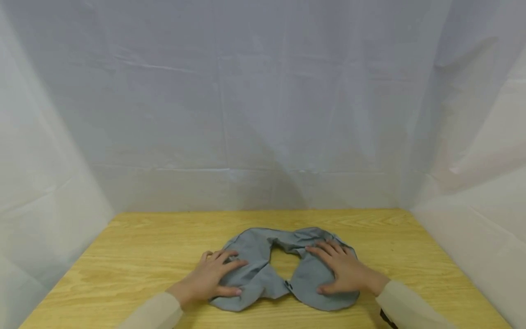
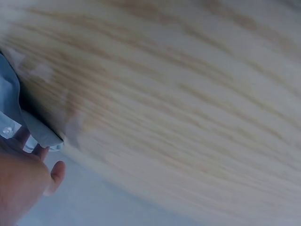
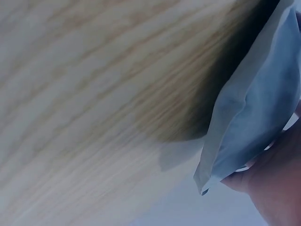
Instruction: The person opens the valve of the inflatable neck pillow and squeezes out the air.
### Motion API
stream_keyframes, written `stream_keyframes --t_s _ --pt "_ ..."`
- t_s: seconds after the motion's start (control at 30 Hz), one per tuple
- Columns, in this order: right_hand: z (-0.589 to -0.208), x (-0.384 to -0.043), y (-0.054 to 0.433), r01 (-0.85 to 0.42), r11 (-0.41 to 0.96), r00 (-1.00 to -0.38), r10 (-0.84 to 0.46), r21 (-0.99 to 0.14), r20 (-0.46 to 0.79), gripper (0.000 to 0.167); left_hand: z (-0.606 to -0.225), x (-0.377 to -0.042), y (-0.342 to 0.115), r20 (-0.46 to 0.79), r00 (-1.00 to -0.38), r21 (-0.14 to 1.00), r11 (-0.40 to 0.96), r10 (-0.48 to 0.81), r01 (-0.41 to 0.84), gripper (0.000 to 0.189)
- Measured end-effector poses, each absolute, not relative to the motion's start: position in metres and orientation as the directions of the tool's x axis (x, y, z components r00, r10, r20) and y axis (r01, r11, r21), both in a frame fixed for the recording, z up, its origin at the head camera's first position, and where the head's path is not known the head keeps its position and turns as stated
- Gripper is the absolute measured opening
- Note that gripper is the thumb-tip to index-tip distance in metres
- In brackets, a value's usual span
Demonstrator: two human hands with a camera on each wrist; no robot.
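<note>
A grey neck pillow [image 1: 252,246], soft and wrinkled, lies on the table in a curved ring around a gap. Its two rounded ends meet at the near side, where small dark snaps [image 1: 289,286] show. My left hand [image 1: 211,278] rests on the left lobe with fingers spread. On the right lobe lies my right hand [image 1: 343,269], its fingers extended and thumb apart. The left wrist view catches the fabric edge [image 2: 40,129] beside the left hand [image 2: 23,183]. In the right wrist view, the pillow's side [image 3: 256,108] rises off the wood beside the right hand [image 3: 277,169].
The wooden table [image 1: 144,246] carries the pillow near its front middle. White sheeting [image 1: 263,114] hangs behind the table, with more sheeting on the left and right sides. A dark strap [image 1: 387,318] shows under the right sleeve.
</note>
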State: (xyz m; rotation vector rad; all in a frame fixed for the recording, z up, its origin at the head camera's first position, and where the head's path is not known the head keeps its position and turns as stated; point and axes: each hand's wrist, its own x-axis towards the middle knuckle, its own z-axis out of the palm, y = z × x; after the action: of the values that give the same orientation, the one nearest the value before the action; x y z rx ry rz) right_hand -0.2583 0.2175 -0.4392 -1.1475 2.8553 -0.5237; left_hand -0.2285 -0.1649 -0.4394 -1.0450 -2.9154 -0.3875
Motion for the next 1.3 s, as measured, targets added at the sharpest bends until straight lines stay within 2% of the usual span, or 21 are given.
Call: stream_keyframes --t_s 0.7,1.03,1.13,1.3 --pt "-0.432 -0.269 0.221 -0.679 0.660 -0.709 -0.703 -0.323 0.054 0.091 -0.434 -0.230 -0.175 0.072 -0.771 0.228 0.743 0.632 0.630 0.070" --pt "-0.436 -0.264 0.225 -0.679 0.654 -0.718 -0.686 -0.334 0.118 0.090 -0.430 -0.229 -0.171 0.020 -0.799 0.289 0.762 0.601 0.580 0.069" --pt "-0.437 -0.262 0.226 -0.672 0.663 -0.731 -0.664 -0.330 0.156 0.091 -0.428 -0.228 -0.166 0.041 -0.802 0.298 0.758 0.596 0.580 0.064" --pt "-0.437 -0.260 0.227 -0.660 0.684 -0.748 -0.639 -0.312 0.181 0.092 -0.427 -0.226 -0.154 0.149 -0.777 0.275 0.730 0.611 0.626 0.060"
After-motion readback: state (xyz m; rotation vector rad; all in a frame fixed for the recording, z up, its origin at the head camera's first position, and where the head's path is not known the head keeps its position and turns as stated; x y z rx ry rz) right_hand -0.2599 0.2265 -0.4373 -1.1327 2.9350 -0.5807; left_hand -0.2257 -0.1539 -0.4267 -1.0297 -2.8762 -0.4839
